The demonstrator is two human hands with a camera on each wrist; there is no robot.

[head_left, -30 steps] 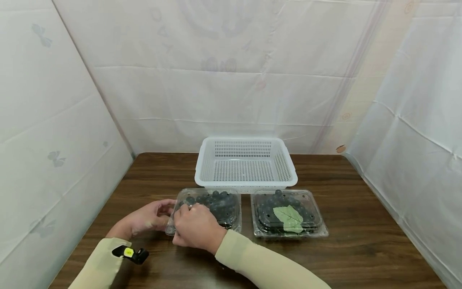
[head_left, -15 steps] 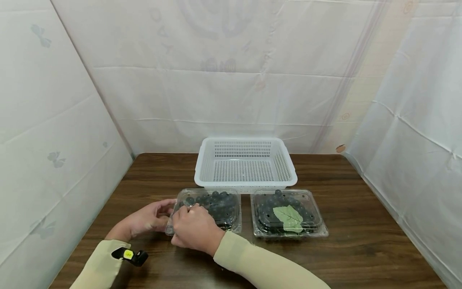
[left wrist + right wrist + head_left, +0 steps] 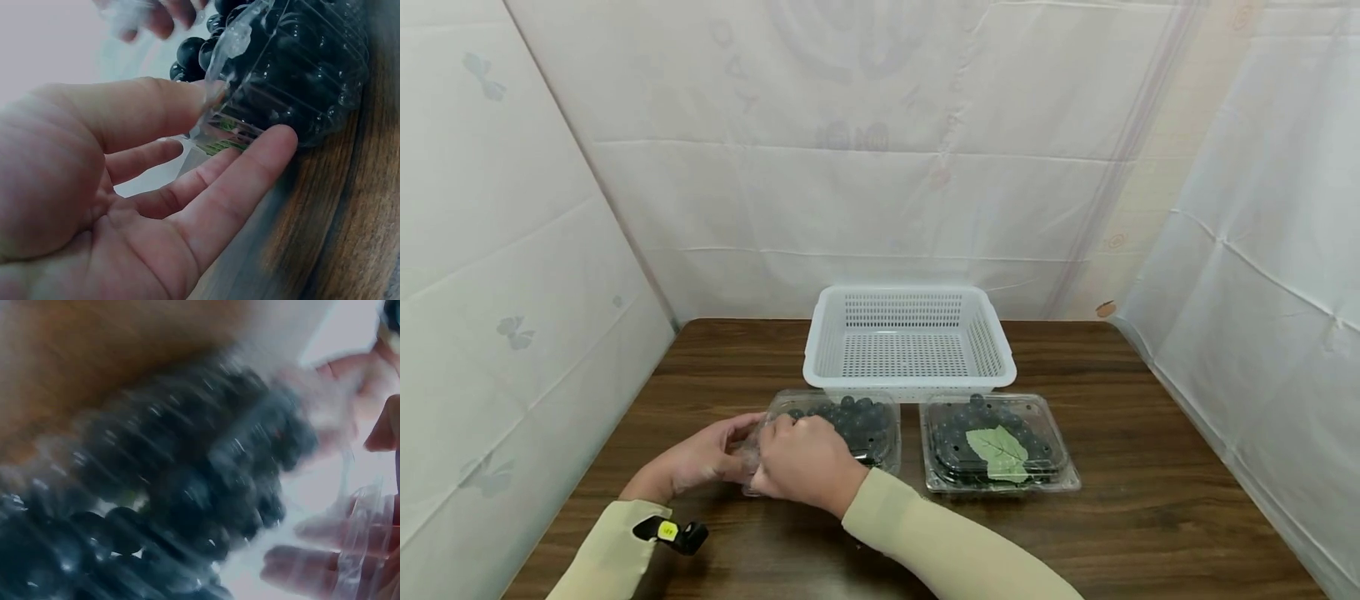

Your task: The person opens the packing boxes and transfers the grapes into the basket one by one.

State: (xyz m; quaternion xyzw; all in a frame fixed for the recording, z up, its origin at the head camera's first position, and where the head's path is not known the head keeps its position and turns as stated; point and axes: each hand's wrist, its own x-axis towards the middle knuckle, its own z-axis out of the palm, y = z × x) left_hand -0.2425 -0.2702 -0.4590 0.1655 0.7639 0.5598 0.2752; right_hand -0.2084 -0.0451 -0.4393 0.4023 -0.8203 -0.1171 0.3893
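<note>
Dark grapes (image 3: 94,537) inside clear plastic (image 3: 354,569)

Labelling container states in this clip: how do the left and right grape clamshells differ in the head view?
The left clamshell has the left hand and right hand on it; no hand touches the right clamshell. A green leaf shows at the right clamshell; none shows on the visible part of the left clamshell. Both are clear plastic and hold dark grapes.

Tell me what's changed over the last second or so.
The right hand has shifted slightly upward in the head view, and the clear lid it pinches now looks lifted at the left end of the left container, though blurred. The left hand stays at that end; the right container and white basket haven't moved.
</note>
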